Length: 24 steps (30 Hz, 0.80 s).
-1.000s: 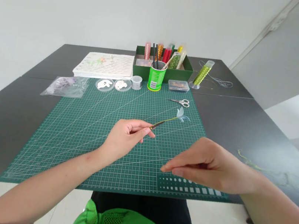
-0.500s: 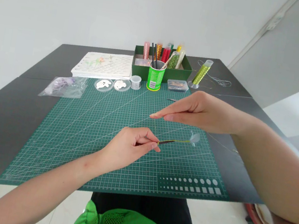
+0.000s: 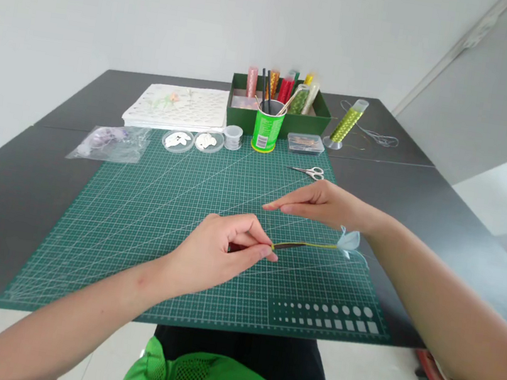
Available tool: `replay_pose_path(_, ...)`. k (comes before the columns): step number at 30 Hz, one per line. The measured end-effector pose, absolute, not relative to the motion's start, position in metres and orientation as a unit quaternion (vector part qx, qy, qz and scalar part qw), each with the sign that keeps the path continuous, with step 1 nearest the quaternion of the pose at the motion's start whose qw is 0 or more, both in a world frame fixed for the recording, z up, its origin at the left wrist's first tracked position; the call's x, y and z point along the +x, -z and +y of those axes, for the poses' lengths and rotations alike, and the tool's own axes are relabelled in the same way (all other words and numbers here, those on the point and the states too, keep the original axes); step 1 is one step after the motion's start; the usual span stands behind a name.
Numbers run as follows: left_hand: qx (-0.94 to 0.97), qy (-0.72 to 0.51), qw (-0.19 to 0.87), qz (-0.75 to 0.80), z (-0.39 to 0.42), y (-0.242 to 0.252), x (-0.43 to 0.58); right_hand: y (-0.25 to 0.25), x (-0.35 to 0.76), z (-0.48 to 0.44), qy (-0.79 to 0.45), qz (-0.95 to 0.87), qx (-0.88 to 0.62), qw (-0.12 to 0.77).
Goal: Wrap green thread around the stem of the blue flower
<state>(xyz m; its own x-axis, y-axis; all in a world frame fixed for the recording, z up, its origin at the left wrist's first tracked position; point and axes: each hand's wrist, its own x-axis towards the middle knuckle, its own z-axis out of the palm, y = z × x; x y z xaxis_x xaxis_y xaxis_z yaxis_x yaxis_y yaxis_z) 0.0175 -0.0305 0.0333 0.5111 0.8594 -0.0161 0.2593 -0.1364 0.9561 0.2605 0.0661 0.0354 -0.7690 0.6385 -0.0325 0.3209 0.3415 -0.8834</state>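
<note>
My left hand (image 3: 220,253) pinches the dark end of a thin stem (image 3: 305,245) that carries a pale translucent flower (image 3: 349,240) at its far tip. The stem points right, just above the green cutting mat (image 3: 145,212). My right hand (image 3: 322,203) hovers beyond the stem, its fingers held together and pointing left, pinched as if on a fine thread that I cannot make out. Small scissors (image 3: 309,172) lie on the mat just beyond that hand.
At the mat's far edge stand a green cup of tools (image 3: 266,130), a green box of bead tubes (image 3: 279,102), two small dishes (image 3: 193,141), a clear box (image 3: 305,143) and a wire spool (image 3: 348,125). A white board (image 3: 178,106) and a plastic bag (image 3: 110,143) lie at left.
My right hand rose from the near right to above the stem, then sank slightly and drew right. My left hand swung the stem down and to the right.
</note>
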Motion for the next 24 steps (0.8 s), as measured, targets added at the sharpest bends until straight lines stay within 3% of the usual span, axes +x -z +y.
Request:
replay_pose_path(6,0.724,-0.369,0.398,0.426,-0.025,-0.035,0.012,-0.008,0.266,0.055,-0.52,-0.785,-0.291,0.169)
replay_pose_path(13,0.763,-0.361,0.258,0.47,-0.018,-0.031,0.007,-0.007,0.263,0.043,-0.516,-0.797,-0.275,0.152)
replay_pose_path(18,0.761,-0.377,0.27,0.453,-0.017,-0.03,0.006,-0.005,0.261,0.037,-0.577,-0.752,-0.268,0.17)
replay_pose_path(22,0.727,-0.399,0.322,0.457,-0.016,-0.033,0.006,0.006,0.261,0.042,-0.65,-0.601,-0.35,0.305)
replay_pose_path(24,0.721,-0.397,0.336,0.458,-0.015,-0.034,0.006,0.008,0.263,0.048,-0.609,-0.589,-0.41,0.338)
